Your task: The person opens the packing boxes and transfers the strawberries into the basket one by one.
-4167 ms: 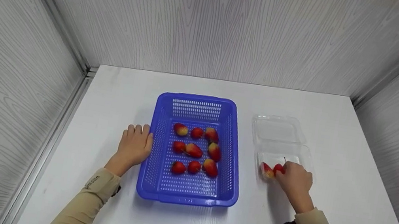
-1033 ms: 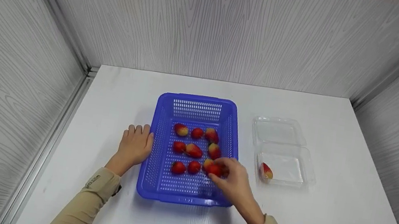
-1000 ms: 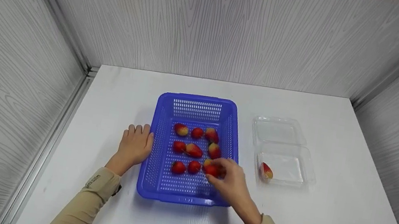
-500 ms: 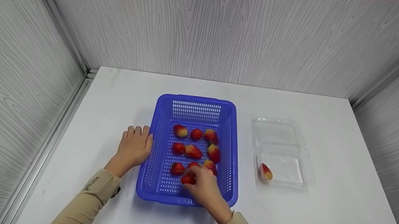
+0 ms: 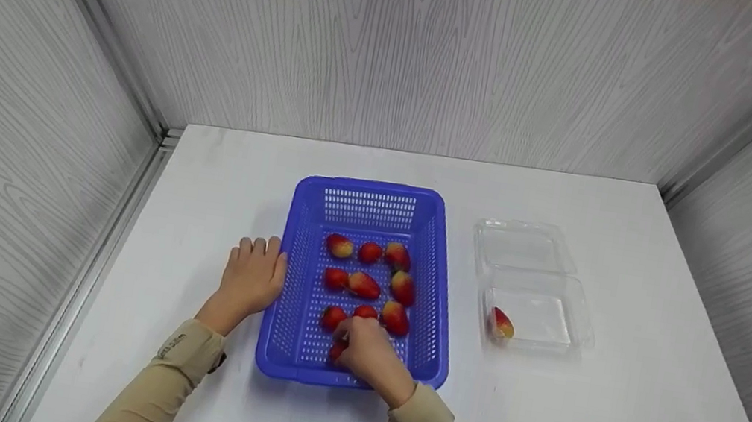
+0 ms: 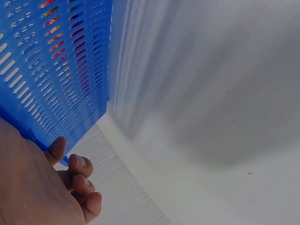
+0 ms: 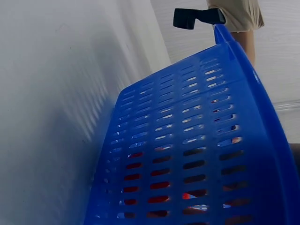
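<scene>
My left hand [image 5: 252,278] grips the left rim of a blue perforated basket [image 5: 437,326], its thumb over the rim and fingers along the outside. In the left wrist view, fingertips [image 6: 80,161] curl by the rim. Inside the basket, my right hand [image 5: 372,354] pinches a red cherry [image 5: 336,352] low near the front, partly hidden by the fingers. Behind it lie rows of fruit: round red cherries [image 5: 370,252] and tapered red-and-yellow fruit [image 5: 401,287]. The right wrist view shows the basket's slotted wall [image 7: 187,117], with the right hand mostly hidden behind it.
To the right of the basket lies an open clear plastic clamshell box [image 5: 533,315]. One red-and-yellow fruit [image 5: 501,324] sits in its front left corner. Both stand on a white table [image 5: 617,400], with grey wood-grain panels [image 5: 401,49] at the back and sides.
The right hand took a cherry from the clear box, carried it left over the basket, and has lowered it near the front of the basket's floor. The left hand has stayed at the rim.
</scene>
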Tool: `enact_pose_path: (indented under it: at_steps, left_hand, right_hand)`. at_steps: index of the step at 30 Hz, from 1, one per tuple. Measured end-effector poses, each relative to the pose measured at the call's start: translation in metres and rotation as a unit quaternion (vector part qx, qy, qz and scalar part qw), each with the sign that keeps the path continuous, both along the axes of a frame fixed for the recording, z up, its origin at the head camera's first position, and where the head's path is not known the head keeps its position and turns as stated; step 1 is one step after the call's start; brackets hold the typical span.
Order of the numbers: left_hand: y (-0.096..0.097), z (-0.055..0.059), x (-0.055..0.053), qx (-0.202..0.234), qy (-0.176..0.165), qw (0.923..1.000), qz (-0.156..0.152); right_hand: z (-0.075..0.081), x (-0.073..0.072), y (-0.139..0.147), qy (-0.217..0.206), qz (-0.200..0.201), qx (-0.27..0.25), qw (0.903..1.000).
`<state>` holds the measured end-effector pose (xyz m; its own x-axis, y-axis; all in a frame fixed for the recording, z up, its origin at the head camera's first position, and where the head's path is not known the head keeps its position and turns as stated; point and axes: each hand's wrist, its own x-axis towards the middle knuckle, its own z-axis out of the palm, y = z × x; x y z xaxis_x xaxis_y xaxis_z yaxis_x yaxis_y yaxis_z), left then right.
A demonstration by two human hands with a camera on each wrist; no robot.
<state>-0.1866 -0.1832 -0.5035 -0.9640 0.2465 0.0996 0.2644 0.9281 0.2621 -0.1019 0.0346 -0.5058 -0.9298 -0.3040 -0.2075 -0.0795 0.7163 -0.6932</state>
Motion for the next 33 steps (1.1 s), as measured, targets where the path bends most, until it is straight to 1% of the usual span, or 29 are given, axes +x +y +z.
enact_pose_path:
  at_steps: [4,8,13,19,21,26,29,33]
  left_hand:
    - [0.0,0.001,0.0,-0.001,-0.011,0.9999,0.0]
    - [0.0,0.002,0.001,-0.003,-0.013,0.9999,-0.003]
    - [-0.001,0.003,-0.001,-0.003,-0.015,0.9999,-0.005]
    - [-0.001,0.001,-0.001,-0.004,-0.023,0.9997,-0.002]
    - [-0.001,0.0,-0.001,-0.004,-0.022,0.9997,-0.001]
    - [0.0,0.0,-0.001,0.001,-0.016,0.9999,0.001]
    - [0.0,0.001,-0.001,-0.002,-0.016,0.9999,0.003]
    - [0.0,0.0,-0.002,-0.005,-0.024,0.9997,0.003]
  right_hand:
    - [-0.004,-0.003,-0.001,-0.001,0.012,0.01,0.9999]
    - [-0.008,-0.006,-0.001,0.007,0.022,0.015,0.9996]
    - [-0.009,-0.007,-0.003,-0.009,0.018,0.015,0.9997]
    - [-0.01,-0.007,-0.003,-0.014,0.011,0.009,0.9998]
    - [-0.009,-0.007,-0.003,-0.015,0.005,0.003,0.9999]
    - [-0.005,-0.007,-0.002,-0.011,-0.002,0.006,0.9999]
    - [-0.002,-0.006,0.0,-0.024,-0.007,0.003,0.9997]
    - [0.008,-0.003,0.004,-0.036,-0.014,0.001,0.9993]
